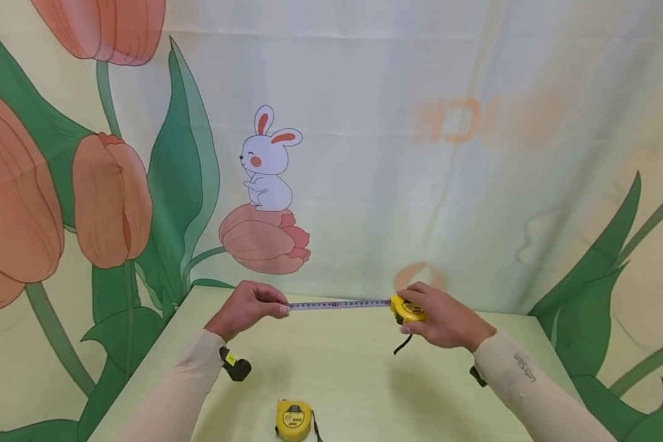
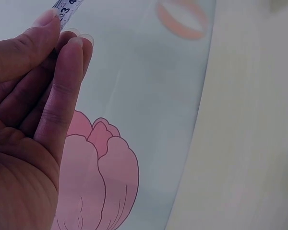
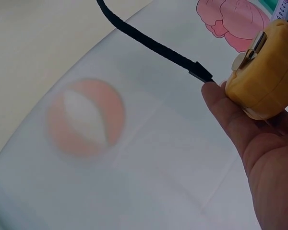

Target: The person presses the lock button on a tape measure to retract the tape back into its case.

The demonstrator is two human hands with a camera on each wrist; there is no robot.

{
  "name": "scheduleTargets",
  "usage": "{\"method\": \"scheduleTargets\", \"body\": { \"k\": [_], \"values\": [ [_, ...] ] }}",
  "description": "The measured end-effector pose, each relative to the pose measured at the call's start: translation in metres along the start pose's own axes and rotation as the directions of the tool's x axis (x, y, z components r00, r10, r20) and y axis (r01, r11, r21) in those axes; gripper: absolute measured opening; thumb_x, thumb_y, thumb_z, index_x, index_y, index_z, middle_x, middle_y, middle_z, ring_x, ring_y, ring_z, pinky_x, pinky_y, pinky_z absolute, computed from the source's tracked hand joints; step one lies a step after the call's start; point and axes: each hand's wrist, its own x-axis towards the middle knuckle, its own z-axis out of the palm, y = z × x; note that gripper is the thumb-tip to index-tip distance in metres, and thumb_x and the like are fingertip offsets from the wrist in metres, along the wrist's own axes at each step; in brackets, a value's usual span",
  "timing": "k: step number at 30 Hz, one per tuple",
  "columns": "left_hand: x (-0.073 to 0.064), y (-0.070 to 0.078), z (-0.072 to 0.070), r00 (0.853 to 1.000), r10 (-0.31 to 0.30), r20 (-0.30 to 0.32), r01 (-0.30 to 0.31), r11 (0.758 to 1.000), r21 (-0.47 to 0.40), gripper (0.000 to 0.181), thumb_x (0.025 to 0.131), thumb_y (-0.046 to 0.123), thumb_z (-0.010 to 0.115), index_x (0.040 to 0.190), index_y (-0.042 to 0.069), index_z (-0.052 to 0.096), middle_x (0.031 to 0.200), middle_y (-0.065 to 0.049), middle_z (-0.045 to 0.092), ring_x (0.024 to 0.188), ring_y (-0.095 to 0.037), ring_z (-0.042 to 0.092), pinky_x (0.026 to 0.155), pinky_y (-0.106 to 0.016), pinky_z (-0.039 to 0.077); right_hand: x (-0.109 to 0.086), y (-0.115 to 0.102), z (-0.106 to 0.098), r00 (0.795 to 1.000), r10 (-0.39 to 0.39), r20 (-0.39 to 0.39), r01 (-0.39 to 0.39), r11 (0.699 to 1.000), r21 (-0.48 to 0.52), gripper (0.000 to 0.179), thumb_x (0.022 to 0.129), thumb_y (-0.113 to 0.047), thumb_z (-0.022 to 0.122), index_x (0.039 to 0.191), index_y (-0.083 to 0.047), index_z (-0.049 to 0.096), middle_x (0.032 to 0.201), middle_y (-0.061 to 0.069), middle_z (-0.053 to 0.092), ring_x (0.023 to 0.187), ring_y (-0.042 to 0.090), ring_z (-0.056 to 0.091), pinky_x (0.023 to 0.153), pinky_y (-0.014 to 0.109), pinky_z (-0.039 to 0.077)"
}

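Note:
My right hand (image 1: pixel 439 316) grips a yellow tape measure (image 1: pixel 407 309) by its case, and a black wrist strap (image 3: pixel 153 45) dangles from it. A length of white blade (image 1: pixel 339 304) with printed numbers runs out of the case to the left, drawn level above the table. My left hand (image 1: pixel 252 307) pinches the blade's free end between thumb and fingers; the end itself is hidden by them. In the left wrist view, thumb and fingertips meet at the numbered blade (image 2: pixel 66 10). A second yellow tape measure (image 1: pixel 294 420) lies on the table near the front, its strap beside it.
The pale green table (image 1: pixel 331 362) ends against a hanging cloth (image 1: pixel 364 184) printed with tulips and a white rabbit, close behind both hands. More printed cloth hangs at the left and right sides. A dark wrist camera (image 1: pixel 236 365) sits under the left wrist.

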Motion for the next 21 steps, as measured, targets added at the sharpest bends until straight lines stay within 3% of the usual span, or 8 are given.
{"method": "scheduleTargets", "body": {
  "k": [21],
  "values": [
    [0.0000, 0.0031, 0.0028, 1.000, 0.020, 0.014, -0.020, 1.000, 0.013, 0.018, 0.092, 0.018, 0.081, 0.106, 0.008, 0.081, 0.100, -0.008, 0.079, 0.092, -0.023, 0.072, 0.096, -0.044, 0.058, 0.0027, -0.0084, -0.0002, 1.000, -0.015, 0.001, 0.015, 1.000, 0.001, 0.055, 0.097, -0.033, 0.075, 0.144, -0.011, 0.057, 0.141, 0.004, 0.056, 0.105, 0.014, 0.057, 0.096, 0.038, 0.055]
  ]
}}
